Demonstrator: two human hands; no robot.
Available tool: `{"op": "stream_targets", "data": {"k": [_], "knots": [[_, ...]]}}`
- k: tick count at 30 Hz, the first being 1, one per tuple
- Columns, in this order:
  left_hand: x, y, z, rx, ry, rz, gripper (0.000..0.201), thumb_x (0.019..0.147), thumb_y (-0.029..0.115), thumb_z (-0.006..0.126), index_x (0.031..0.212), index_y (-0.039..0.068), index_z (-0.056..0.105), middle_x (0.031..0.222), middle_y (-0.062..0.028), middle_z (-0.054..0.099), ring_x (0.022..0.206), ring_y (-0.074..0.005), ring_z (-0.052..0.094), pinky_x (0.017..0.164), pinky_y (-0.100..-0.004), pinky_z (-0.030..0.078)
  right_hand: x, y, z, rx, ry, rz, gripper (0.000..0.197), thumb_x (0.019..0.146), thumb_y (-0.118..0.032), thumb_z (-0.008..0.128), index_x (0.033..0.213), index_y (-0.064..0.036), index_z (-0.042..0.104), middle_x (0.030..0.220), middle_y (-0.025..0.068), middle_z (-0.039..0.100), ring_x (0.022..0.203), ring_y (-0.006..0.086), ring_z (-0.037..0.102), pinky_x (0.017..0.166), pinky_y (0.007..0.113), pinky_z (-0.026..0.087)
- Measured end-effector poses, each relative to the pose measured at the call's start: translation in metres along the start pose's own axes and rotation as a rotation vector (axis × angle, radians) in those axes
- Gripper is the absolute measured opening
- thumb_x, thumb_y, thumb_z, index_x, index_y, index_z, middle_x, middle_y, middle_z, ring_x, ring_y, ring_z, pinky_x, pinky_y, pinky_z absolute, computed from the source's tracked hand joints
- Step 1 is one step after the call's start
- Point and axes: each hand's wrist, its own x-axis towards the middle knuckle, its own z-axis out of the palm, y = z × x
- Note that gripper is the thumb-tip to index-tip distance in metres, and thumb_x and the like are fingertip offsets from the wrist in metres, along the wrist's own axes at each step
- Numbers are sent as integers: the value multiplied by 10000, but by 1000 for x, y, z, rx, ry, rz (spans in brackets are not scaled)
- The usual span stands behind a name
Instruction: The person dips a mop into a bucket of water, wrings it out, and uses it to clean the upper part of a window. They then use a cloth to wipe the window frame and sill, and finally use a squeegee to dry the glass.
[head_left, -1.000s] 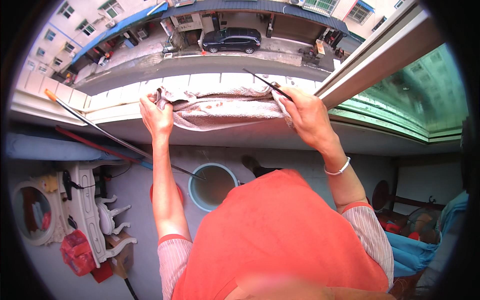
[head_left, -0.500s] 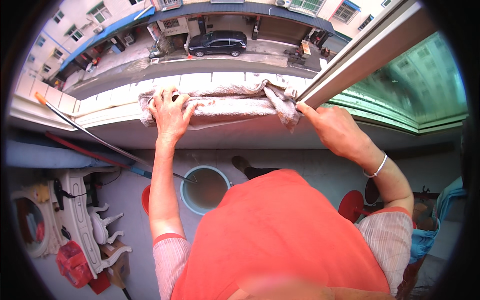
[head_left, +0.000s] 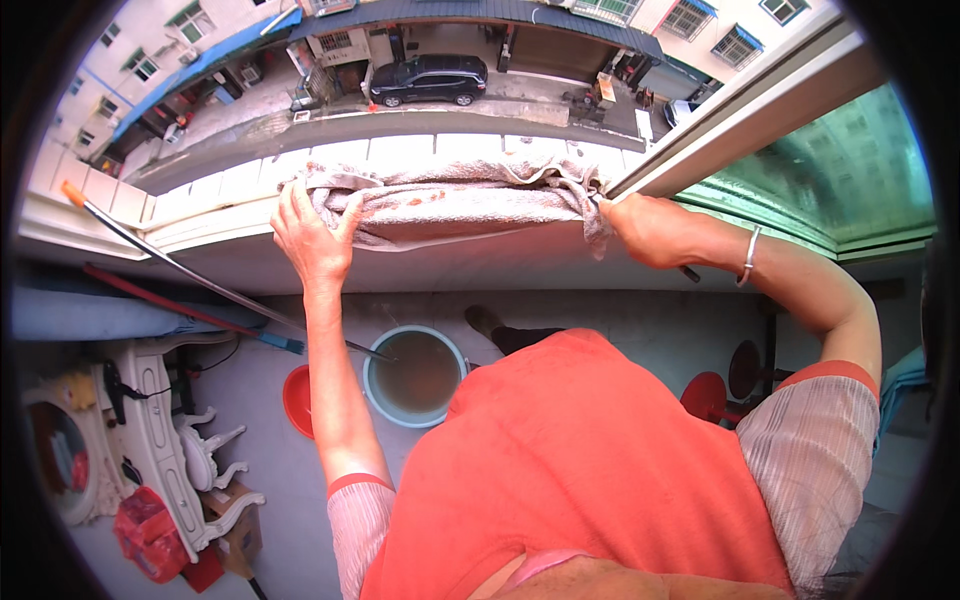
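A damp, greyish-white towel (head_left: 460,205) with brown stains lies bunched lengthwise along the window sill, its front edge drooping over the inner side. At its left end my left hand (head_left: 312,245) rests with fingers stretched out and thumb apart, the thumb touching the cloth. My right hand (head_left: 650,228) is closed beside the towel's right end, against the window frame (head_left: 740,120). From under that hand sticks the dark end of a slim handle (head_left: 690,273); the rest of this tool is hidden by my fingers.
Below stands a blue bucket (head_left: 463,355) of murky water, next to a red basin (head_left: 297,400). A long metal pole (head_left: 200,272) with an orange tip leans on the sill at left. Green window glass (head_left: 850,180) is at right, a white dresser (head_left: 150,440) at lower left.
My left hand has slid left and down toward the towel's end, whose cloth is now more bunched. My right wrist has turned, the elbow has swung outward, and the handle end has come into sight.
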Motion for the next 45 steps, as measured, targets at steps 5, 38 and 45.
{"op": "stream_targets", "data": {"k": [5, 38, 45], "knots": [[15, 2, -5, 60, -117, -15, 681, 721, 479, 742, 1226, 68, 546, 1215, -147, 542, 1112, -359, 492, 927, -442, 416, 31, 12, 9, 197, 91, -262, 217, 776, 11, 495, 963, 38, 601, 902, 267, 631, 909, 388, 634, 769, 443, 502], [-15, 144, 29, -513, -448, 142, 691, 671, 475, 749, 1194, 69, 551, 1139, -176, 583, 1058, -356, 566, 891, -423, 468, 29, -15, -9, -223, 160, -266, 157, 820, -56, 524, 959, 5, 564, 843, 229, 640, 840, 395, 638, 717, 463, 511], [-19, 163, 33, -627, -315, 78, 535, 633, 192, 656, 1116, 4, 525, 1063, -176, 567, 994, -365, 537, 874, -444, 446, 14, -10, -16, -161, 106, -176, 214, 803, -53, 522, 999, -10, 597, 774, 244, 634, 800, 396, 644, 695, 473, 513]]}}
